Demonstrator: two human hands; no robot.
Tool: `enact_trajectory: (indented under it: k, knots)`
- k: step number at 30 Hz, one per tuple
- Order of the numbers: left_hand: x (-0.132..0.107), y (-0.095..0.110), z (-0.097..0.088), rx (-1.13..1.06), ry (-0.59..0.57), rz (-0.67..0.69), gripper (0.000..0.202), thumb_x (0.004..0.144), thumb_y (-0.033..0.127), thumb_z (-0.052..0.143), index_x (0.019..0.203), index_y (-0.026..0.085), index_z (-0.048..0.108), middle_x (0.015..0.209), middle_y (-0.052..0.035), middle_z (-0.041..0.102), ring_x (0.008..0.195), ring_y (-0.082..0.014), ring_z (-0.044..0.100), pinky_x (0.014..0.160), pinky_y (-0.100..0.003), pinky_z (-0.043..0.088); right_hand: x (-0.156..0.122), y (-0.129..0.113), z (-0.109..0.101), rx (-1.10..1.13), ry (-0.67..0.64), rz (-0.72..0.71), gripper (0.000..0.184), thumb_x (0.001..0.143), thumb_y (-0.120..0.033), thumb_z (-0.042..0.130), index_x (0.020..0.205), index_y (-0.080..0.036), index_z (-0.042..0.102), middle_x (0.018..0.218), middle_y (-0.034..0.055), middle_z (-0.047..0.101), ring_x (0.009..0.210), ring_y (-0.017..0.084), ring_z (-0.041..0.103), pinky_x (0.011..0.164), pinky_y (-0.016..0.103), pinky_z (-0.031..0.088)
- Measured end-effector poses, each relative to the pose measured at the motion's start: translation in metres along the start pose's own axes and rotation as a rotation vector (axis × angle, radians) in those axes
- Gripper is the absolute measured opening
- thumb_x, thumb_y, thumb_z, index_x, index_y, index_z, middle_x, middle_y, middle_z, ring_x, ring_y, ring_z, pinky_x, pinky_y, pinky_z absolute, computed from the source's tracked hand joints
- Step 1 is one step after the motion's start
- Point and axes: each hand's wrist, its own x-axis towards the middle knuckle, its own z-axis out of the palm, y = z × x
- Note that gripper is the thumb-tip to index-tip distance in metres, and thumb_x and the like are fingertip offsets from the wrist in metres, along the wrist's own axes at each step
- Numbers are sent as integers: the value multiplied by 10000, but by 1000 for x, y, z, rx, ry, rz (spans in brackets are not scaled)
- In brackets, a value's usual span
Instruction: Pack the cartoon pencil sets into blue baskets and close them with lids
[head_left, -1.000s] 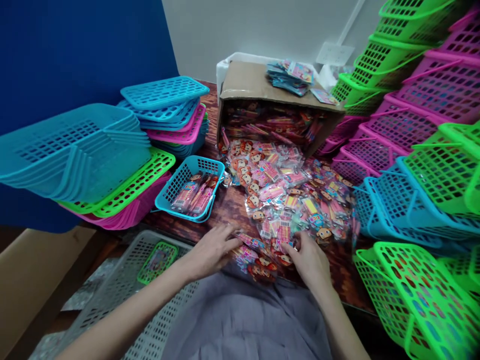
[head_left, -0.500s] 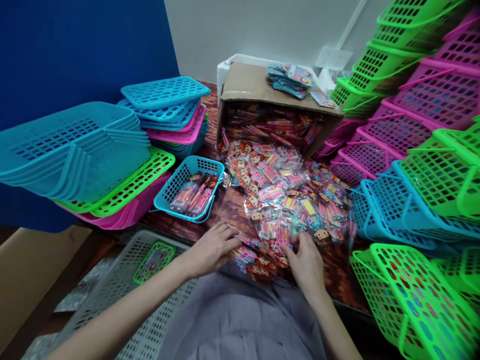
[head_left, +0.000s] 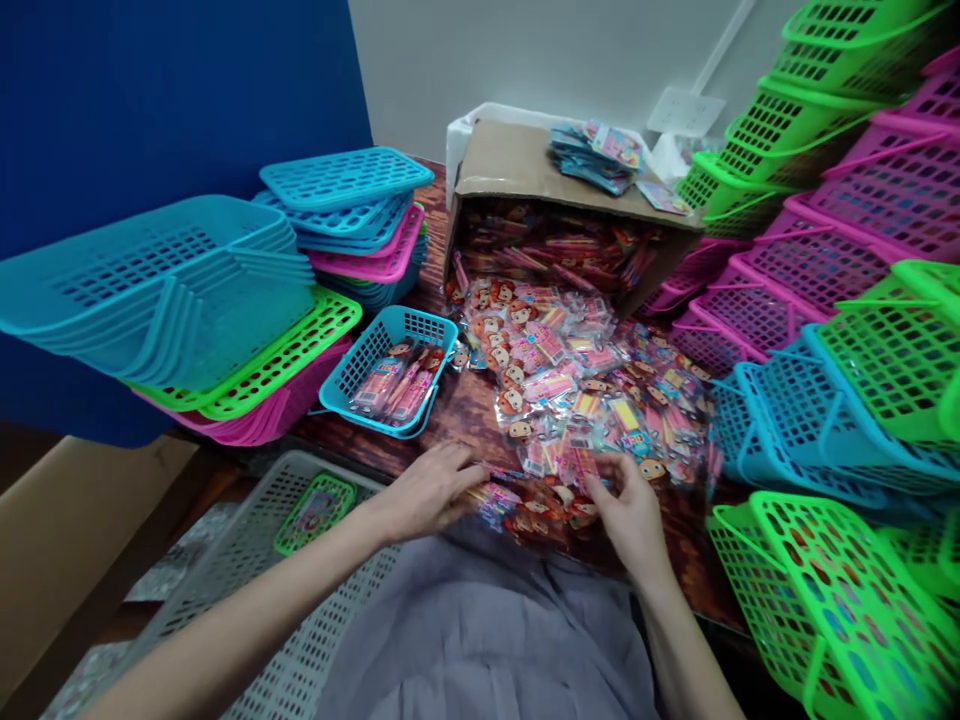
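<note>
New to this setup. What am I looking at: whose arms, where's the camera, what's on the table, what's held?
There's no machine here: these are a person's two bare hands, seen from a camera worn on the head, looking forward and down. The left hand holds a bunch of packets. The right hand has its fingertips at a pink packet; whether it's gripped is hard to tell. On the table lie a pile of loose packets, an open cardboard box and a blue basket holding some packets. More baskets stand stacked at both sides.
</note>
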Motion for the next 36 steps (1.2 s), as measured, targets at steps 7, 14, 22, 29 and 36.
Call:
enact_trajectory:
  k: [7,14,22,29,36]
  knots:
    - [-3,1,7,14,97,25,567,884,122,522,1419,162,340,1286,-140,562,1170,-263,526,1051,-455,400,8,-6,-13,-65,-1,-66,256,834,-319,537,1013,-181,656,988,87,696,912,245,640,852,378,489]
    - [9,14,6,211,105,94,367,856,107,533,1219,159,541,1544,-170,322,1457,-358,216,1179,-616,144,-4,-75,47,-579,-297,-408,347,868,-64,456,1018,-229,721,1006,93,658,991,228,588,887,338,467]
    - [9,14,16,92,-14,124,528,791,62,520,1304,162,451,1324,-129,539,1222,-279,498,1077,-485,393,-13,-55,25,-157,-496,-250,279,915,-162,480,1040,-223,722,992,38,726,945,184,654,866,293,486]
    - [8,12,23,-18,11,65,663,763,25,503,1380,223,365,1277,-99,550,1159,-261,521,984,-399,462,3,-18,19,-689,64,-11,223,841,-350,664,944,-152,669,1025,164,679,1051,328,582,885,403,440]
    - [8,-16,6,124,-12,5,698,742,-6,447,1405,194,354,1360,-126,519,1232,-282,488,1045,-459,394,6,-6,17,-445,-119,-78,157,738,-154,604,885,-207,586,876,26,653,825,203,593,743,291,421]
